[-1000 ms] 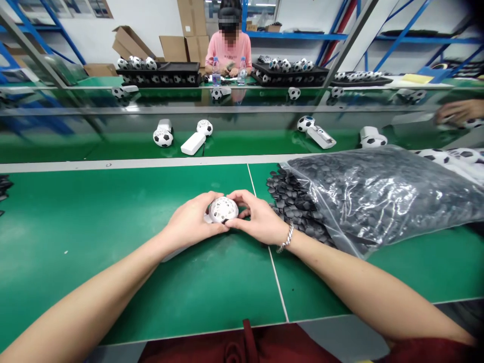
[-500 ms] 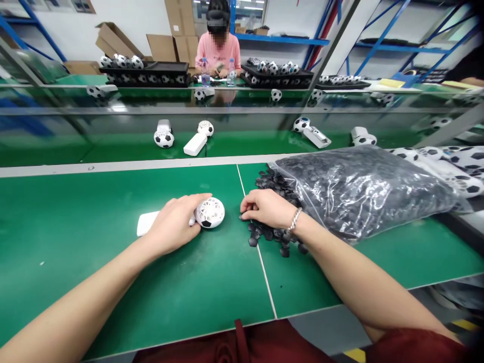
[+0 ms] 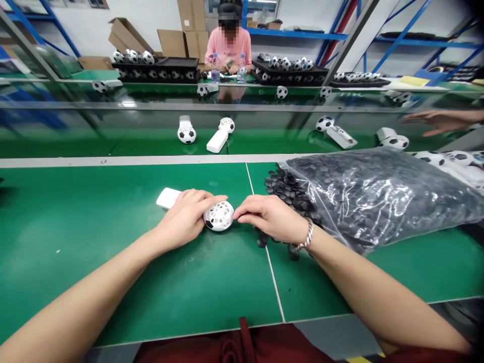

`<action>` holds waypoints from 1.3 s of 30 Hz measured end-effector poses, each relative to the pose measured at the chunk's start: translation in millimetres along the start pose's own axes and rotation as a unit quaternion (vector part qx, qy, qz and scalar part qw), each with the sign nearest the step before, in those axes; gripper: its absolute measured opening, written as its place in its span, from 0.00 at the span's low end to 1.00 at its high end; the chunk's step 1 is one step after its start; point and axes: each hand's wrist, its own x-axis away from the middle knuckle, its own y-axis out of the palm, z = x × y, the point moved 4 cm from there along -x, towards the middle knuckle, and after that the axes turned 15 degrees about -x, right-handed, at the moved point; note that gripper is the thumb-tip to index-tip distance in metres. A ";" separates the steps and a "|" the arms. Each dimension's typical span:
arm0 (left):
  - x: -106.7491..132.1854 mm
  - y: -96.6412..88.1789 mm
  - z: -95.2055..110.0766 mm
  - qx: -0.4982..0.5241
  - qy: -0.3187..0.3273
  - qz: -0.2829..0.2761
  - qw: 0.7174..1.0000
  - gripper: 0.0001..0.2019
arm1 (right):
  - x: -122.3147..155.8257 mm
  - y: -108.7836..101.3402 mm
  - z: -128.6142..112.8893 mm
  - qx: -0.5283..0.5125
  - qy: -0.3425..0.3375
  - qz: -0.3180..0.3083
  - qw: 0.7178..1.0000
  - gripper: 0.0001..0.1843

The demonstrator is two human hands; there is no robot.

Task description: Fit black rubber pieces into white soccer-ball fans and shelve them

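One white unit (image 3: 219,220) with a football-patterned ball end lies near the middle of the green surface (image 3: 181,297), its handle (image 3: 167,198) pointing far left.

Change: the right hand (image 3: 270,217) has come left from the loose black pieces (image 3: 289,186) to the ball's right edge. Its thumb and forefinger are drawn together; we cannot tell whether a piece is pinched between them, or whether they touch the ball. The left hand (image 3: 187,214) stays wrapped around the ball's left side, gripping it. We judge that the work now sits at the right edge, with the left hand steadying.

Counts: four similar units (image 3: 186,133) on the lane (image 3: 272,143) beyond the rail, shifted right since a second ago; one clear bag (image 3: 389,191) at right; two bottles (image 3: 241,70) and one person in pink (image 3: 228,48) at the far side; one other person's hand (image 3: 446,121) at far right. We cannot count the black pieces; they overlap.
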 end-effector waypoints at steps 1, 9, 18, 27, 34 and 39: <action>0.0 0.1 0.1 0.001 0.003 -0.001 1.000 0.30 | 0.3 0.8 -1.0 -0.014 -0.001 0.013 1.000 0.07; 3.4 -1.9 2.9 0.030 -0.007 -0.018 0.999 0.32 | -0.8 14.4 1.4 -0.129 -0.045 0.029 0.990 0.02; 2.5 -0.2 3.3 0.035 -0.019 -0.017 0.999 0.32 | 1.4 9.6 -1.7 -0.106 -0.029 0.038 0.993 0.05; 0.8 3.7 8.1 0.037 -0.071 0.042 0.996 0.31 | -4.2 23.2 14.3 -0.185 -0.014 0.088 0.979 0.03; 0.2 3.8 9.4 0.050 -0.101 0.046 0.993 0.27 | -7.9 25.0 22.2 -0.195 0.033 0.120 0.973 0.11; -0.4 3.4 10.1 0.060 -0.105 0.045 0.992 0.25 | -10.5 22.5 26.3 -0.176 0.056 0.125 0.975 0.16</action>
